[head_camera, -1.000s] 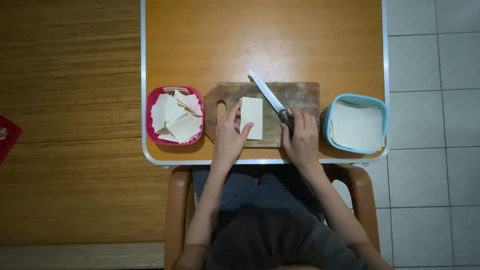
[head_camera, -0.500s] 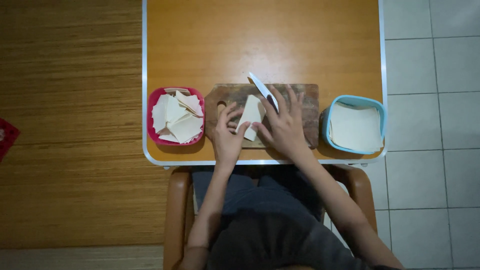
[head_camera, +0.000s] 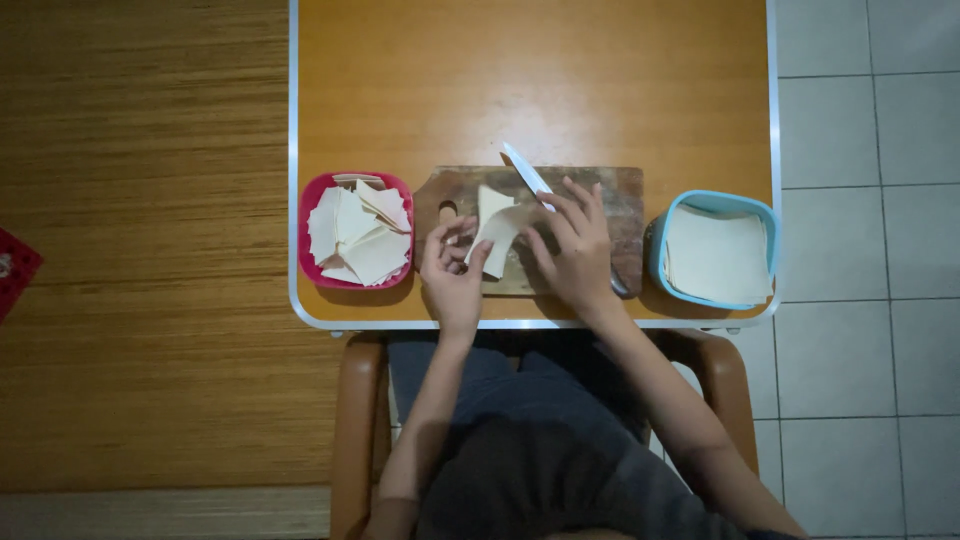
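Orange table (head_camera: 520, 80) | left hand (head_camera: 452, 275) pinches pale sheet (head_camera: 497, 228) | right hand (head_camera: 578, 250) grips sheet too

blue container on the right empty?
No. The blue container holds a flat stack of pale square sheets that fills most of it.

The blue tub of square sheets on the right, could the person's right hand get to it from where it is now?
Probably yes. The right hand rests on the cutting board beside the blue tub, which is open-topped with nothing between them. But that hand is now touching the cut sheet near the knife.
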